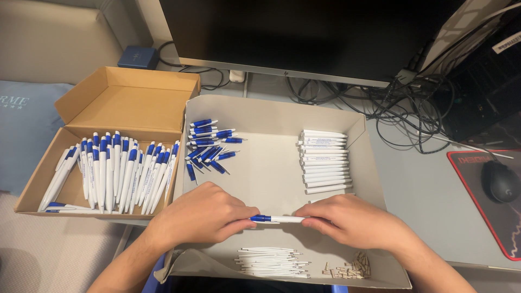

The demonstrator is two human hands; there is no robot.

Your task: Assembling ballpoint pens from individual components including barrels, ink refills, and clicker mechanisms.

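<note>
A blue-and-white pen [277,219] lies level between both hands, over the near half of a shallow grey tray [374,173]. My left hand [203,214] grips the pen's blue end; my right hand [350,220] grips its white barrel. In the tray lie a pile of blue pen tops [209,142] at the far left, a neat stack of white barrels [324,161] at the far right, thin white refills [269,261] near the front, and small beige parts [350,268] beside them.
A brown cardboard box [127,97] left of the tray holds several assembled blue-and-white pens [116,171]. Behind stands a dark monitor [304,32] with tangled cables [401,103]. A black mouse [500,182] rests on a red-edged pad at the right.
</note>
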